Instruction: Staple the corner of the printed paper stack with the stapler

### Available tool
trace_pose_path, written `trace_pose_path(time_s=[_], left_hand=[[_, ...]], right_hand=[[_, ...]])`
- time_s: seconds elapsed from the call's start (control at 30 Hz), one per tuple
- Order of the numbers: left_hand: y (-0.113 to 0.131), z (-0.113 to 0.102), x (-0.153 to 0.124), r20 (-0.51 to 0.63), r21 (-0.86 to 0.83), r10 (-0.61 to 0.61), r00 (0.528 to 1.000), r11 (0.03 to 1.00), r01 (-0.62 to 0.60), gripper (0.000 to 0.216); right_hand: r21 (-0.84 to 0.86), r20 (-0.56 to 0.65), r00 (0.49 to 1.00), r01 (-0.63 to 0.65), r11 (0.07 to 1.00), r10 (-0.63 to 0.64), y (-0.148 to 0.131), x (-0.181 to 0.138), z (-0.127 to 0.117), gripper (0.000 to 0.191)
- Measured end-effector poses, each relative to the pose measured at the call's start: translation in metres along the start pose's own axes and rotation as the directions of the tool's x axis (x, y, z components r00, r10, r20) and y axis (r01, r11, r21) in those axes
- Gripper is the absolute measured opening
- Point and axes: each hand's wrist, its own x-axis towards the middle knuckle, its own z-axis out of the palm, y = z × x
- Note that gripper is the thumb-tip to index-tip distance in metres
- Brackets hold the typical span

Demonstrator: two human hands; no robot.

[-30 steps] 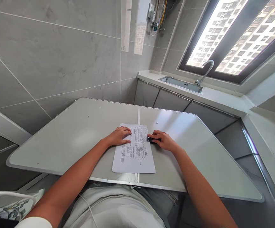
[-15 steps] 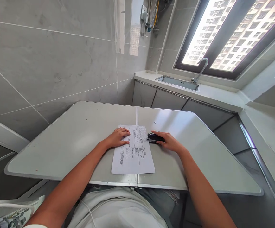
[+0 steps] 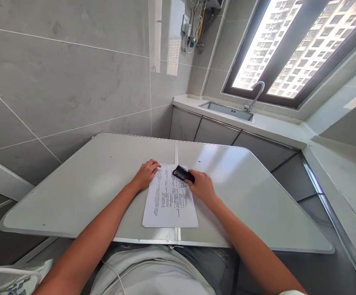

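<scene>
Printed white paper sheets [image 3: 169,203] lie on a grey folding table [image 3: 82,184] right in front of me. My left hand [image 3: 145,173] rests on the sheets' upper left corner, fingers curled down onto the paper. My right hand [image 3: 201,186] is closed round a small black stapler [image 3: 183,173] and holds it over the upper right part of the paper, its tip pointing up and left.
A grey tiled wall rises behind the table. A counter with a steel sink [image 3: 226,110] and a curved tap [image 3: 254,95] runs under a window at the back right. A small dark speck [image 3: 199,161] lies on the table beyond the stapler.
My right hand has picked the stapler up from the table beside the paper and brought it left, over the sheets' top edge. My left hand stayed on the paper.
</scene>
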Motion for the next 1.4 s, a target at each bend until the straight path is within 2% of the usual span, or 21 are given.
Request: trace_pose_path(time_s=[0.07,0.13,0.2,0.27,0.4,0.57,0.7,0.8,0.87,0.9,0.97,1.03,1.1,1.13,1.2,1.3,1.4], left_hand=[[-0.005,-0.001,0.001,-0.094,-0.025,-0.086,0.992,0.996,0.084,0.031],[-0.010,-0.002,0.001,-0.159,-0.076,-0.157,0.975,0.986,0.146,0.030],[-0.013,-0.003,0.001,-0.204,-0.125,-0.216,0.955,0.973,0.193,0.029],[-0.016,-0.002,0.001,-0.229,-0.156,-0.258,0.939,0.962,0.226,0.029],[-0.017,0.001,0.000,-0.220,-0.187,-0.284,0.933,0.951,0.246,0.027],[-0.017,0.005,0.000,-0.157,-0.192,-0.284,0.946,0.948,0.253,0.023],[-0.018,0.006,0.000,-0.037,-0.215,-0.178,0.983,0.962,0.166,0.026],[-0.018,0.004,-0.001,0.059,-0.254,-0.069,0.996,0.964,0.082,0.028],[-0.017,0.003,-0.002,0.089,-0.271,-0.040,0.995,0.960,0.062,0.028],[-0.017,0.002,-0.003,0.095,-0.269,-0.045,0.994,0.961,0.069,0.029],[-0.018,0.002,-0.003,0.090,-0.248,-0.087,0.992,0.963,0.107,0.028],[-0.020,0.002,-0.003,0.079,-0.230,-0.130,0.988,0.962,0.145,0.028],[-0.022,0.003,-0.003,0.079,-0.222,-0.144,0.986,0.962,0.158,0.028],[-0.023,0.003,-0.003,0.084,-0.218,-0.143,0.986,0.963,0.158,0.028],[-0.024,0.004,-0.002,0.093,-0.213,-0.146,0.985,0.963,0.163,0.027],[-0.023,0.005,-0.002,0.097,-0.209,-0.155,0.983,0.963,0.172,0.027],[-0.020,0.003,-0.003,0.098,-0.211,-0.156,0.983,0.962,0.174,0.026]], right_hand=[[0.027,0.046,0.997,0.056,0.998,-0.058,-0.033,-0.005,0.015,0.009],[0.054,0.075,0.994,0.076,0.996,-0.080,-0.053,-0.008,0.027,0.007],[0.068,0.090,0.992,0.078,0.995,-0.084,-0.059,-0.010,0.033,0.008],[0.067,0.098,0.992,0.074,0.995,-0.081,-0.054,-0.012,0.033,0.008],[0.021,0.100,0.994,0.043,0.999,-0.045,-0.021,-0.022,0.017,0.008],[-0.057,0.079,0.990,-0.111,0.992,0.115,0.031,-0.043,-0.003,0.011],[-0.056,0.081,0.981,-0.173,0.983,0.177,0.061,-0.053,-0.015,0.022],[0.141,0.280,0.957,-0.123,0.982,0.079,0.083,-0.045,-0.036,0.047],[0.335,0.416,0.908,-0.093,0.938,-0.059,0.103,-0.030,-0.054,0.074],[0.412,0.439,0.892,-0.092,0.907,-0.109,0.116,-0.020,-0.062,0.080],[0.478,0.382,0.921,-0.129,0.869,-0.073,0.142,0.001,-0.068,0.068],[0.417,0.224,0.967,-0.210,0.885,0.124,0.166,0.022,-0.061,0.044],[0.319,0.015,0.951,-0.299,0.899,0.310,0.184,0.036,-0.044,0.033],[0.299,-0.051,0.937,-0.317,0.900,0.346,0.189,0.040,-0.035,0.032],[0.298,-0.109,0.930,-0.305,0.904,0.350,0.195,0.042,-0.017,0.032],[0.335,-0.098,0.959,-0.221,0.916,0.267,0.195,0.037,-0.001,0.034],[0.315,-0.081,0.977,-0.160,0.935,0.195,0.196,0.035,0.005,0.030]])
